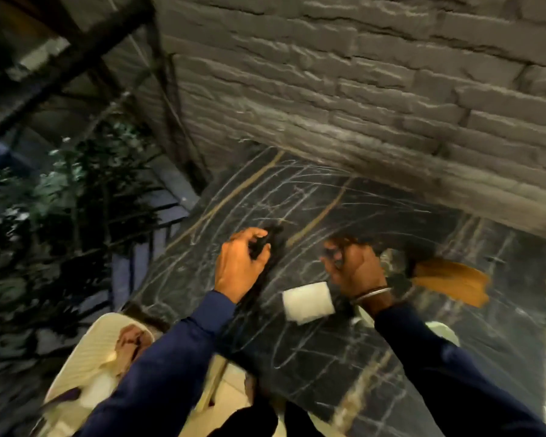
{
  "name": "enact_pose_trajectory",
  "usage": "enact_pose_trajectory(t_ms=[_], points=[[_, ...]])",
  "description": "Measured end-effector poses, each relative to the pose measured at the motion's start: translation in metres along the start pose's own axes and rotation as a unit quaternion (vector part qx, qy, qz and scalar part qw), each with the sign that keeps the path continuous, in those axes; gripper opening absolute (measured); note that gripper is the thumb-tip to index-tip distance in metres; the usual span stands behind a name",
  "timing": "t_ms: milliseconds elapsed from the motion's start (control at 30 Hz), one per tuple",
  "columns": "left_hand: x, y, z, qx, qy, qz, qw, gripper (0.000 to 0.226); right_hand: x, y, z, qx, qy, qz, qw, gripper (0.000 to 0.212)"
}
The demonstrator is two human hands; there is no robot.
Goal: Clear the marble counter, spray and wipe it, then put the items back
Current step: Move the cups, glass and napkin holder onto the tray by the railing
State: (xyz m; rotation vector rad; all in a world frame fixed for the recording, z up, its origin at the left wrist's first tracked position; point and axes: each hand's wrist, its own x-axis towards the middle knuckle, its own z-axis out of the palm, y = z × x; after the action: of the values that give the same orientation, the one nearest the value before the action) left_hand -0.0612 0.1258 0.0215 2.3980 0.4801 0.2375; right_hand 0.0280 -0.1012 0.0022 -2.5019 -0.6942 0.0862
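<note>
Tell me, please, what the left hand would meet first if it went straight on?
Probably the brick wall; the left hand, gripping a dark object, points across bare counter, though depth is unclear.

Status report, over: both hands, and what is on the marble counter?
Left hand grips a long dark item. Right hand curled round a small dark thing, blurred. White block on marble counter; orange piece beyond the right hand.

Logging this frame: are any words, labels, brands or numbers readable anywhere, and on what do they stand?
None can be read.
The dark object gripped by the left hand, the white block, the orange cloth and the marble counter show no lettering. The whole frame is motion-blurred, so small print would be lost.
</note>
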Motion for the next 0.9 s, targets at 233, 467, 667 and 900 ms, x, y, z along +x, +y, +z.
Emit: enact_pose_trajectory(t_ms=[233,467,667,900], points=[[-0.088,-0.148,-0.125,0.013,0.076,-0.162,0.984,0.028,0.013,-0.186,0.116,0.043,-0.143,-0.102,0.984,0.022],[-0.199,-0.27,-0.198,0.02,0.118,-0.304,0.945,0.029,-0.015,-0.31,0.242,0.02,-0.218,-0.258,0.941,0.013],[-0.288,-0.382,-0.211,0.007,0.136,-0.454,0.881,0.041,-0.038,-0.367,0.348,-0.061,-0.309,-0.267,0.911,0.026],[-0.328,-0.438,-0.164,-0.048,0.089,-0.582,0.807,0.064,-0.033,-0.356,0.42,-0.182,-0.359,-0.143,0.904,0.054]])
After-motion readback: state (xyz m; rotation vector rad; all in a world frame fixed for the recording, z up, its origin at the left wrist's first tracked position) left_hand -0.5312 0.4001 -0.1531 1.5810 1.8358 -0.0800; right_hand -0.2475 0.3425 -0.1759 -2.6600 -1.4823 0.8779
